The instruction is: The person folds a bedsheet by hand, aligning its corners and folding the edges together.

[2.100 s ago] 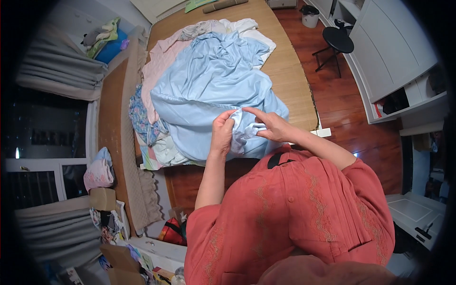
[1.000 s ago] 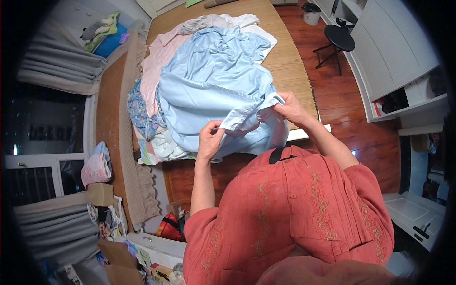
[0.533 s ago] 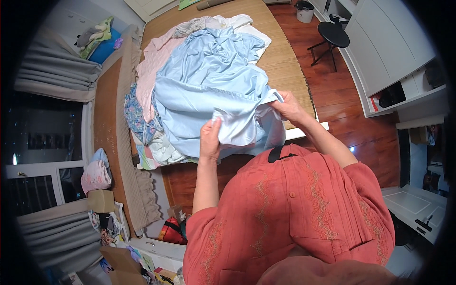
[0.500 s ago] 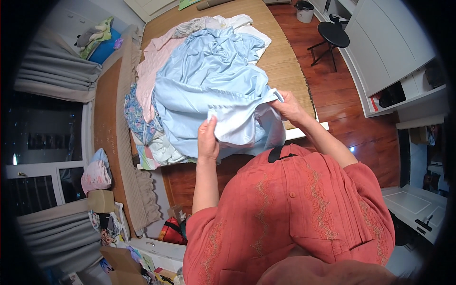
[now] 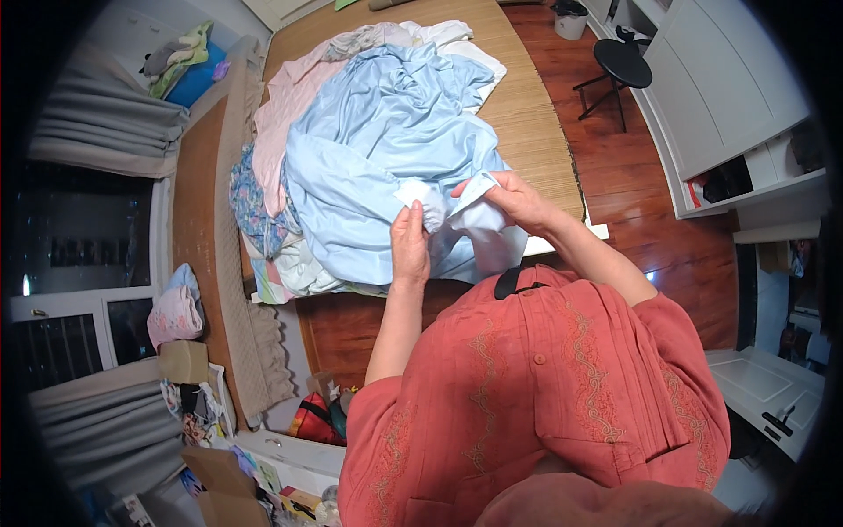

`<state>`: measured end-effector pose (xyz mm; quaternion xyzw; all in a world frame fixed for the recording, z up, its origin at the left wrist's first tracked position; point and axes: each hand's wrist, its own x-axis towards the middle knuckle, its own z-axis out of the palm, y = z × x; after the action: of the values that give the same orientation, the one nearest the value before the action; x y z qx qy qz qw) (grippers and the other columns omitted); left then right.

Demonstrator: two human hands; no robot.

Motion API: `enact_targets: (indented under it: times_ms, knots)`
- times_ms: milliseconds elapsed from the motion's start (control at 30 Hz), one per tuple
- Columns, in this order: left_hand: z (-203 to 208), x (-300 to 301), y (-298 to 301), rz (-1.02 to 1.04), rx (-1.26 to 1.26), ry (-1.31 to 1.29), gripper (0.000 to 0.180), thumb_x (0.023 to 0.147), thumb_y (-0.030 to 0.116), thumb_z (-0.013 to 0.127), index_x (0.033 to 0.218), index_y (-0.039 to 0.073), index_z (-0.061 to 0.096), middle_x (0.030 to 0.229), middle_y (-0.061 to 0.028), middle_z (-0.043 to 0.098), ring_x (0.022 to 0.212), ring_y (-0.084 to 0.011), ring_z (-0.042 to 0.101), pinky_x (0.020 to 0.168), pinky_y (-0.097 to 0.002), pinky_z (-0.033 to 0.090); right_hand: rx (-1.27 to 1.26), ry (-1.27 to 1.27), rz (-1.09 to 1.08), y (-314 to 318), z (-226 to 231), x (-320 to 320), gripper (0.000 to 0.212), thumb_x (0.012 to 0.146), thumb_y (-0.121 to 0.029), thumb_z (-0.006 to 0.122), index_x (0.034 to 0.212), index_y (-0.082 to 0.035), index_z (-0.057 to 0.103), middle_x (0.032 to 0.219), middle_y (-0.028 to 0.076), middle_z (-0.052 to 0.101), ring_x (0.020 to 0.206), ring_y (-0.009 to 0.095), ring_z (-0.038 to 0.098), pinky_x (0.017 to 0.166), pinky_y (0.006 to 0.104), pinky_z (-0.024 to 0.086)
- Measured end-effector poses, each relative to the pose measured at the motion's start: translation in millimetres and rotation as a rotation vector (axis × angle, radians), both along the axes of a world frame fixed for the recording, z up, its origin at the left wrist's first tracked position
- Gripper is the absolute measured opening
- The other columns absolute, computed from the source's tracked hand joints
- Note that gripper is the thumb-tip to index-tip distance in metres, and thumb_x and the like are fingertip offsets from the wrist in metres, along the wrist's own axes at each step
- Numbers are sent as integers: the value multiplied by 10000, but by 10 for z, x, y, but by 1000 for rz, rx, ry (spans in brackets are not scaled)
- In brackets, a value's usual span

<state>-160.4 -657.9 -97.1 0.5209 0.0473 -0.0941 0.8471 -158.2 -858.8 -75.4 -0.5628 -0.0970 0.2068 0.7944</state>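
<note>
We've got left hand (image 5: 410, 245), right hand (image 5: 520, 205) closer now, both pinching blue cloth (image 5: 395, 132); slack between fingers, so prob less spread.

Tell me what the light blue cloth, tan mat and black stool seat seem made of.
Light blue cloth: thin fabric, cotton or synthetic unclear; smooth, soft sheen along its creases.
Tan mat: probably bamboo or straw, mostly matte, with fine parallel lines.
Black stool seat: smooth, evenly dark, perhaps plastic or vinyl.

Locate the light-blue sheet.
In the head view, the light-blue sheet lies at upper centre, just right of the pink cloth, its near part held in the left hand and right hand.
</note>
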Motion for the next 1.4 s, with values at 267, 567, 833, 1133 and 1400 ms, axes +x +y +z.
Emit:
enact_targets:
  times_ms: [267,567,833,1133,1400]
  knots:
    - [-176,-197,-122,-172,43,-9,292,992,259,464,952,22,629,855,32,606,743,-33,486,681,-200,390,56,80,-125,92,-211,66,283,955,-292,506,1017,-62,659,866,-3,650,732,66,577,634,209,458]
    - [37,-107,135,3,51,-64,293,997,235,443,846,30,587,795,2,598,710,-53,514,653,-216,425,-393,-289,-230,-2,-274,72,174,894,-170,553,907,-23,645,715,-40,569,655,28,478,573,212,401]
    - [86,-12,350,19,22,-176,276,985,224,454,990,-6,607,938,-73,658,818,-131,620,749,-265,489,-590,-394,-282,-96,-288,5,234,834,-216,592,900,4,638,698,109,606,658,157,548,629,308,441]
    - [140,-10,352,29,-15,-157,282,984,220,456,1036,-15,603,970,-89,663,846,-150,630,777,-277,495,-744,-423,-398,-221,-460,-57,165,865,-151,587,907,-1,642,684,82,597,625,129,542,580,268,436]
    - [171,2,312,47,10,-173,299,991,225,455,1030,-26,614,955,-54,651,847,-104,592,769,-242,463,-286,-346,-416,-288,-266,-79,172,921,-186,584,925,-34,666,704,-69,558,645,15,470,559,198,390]
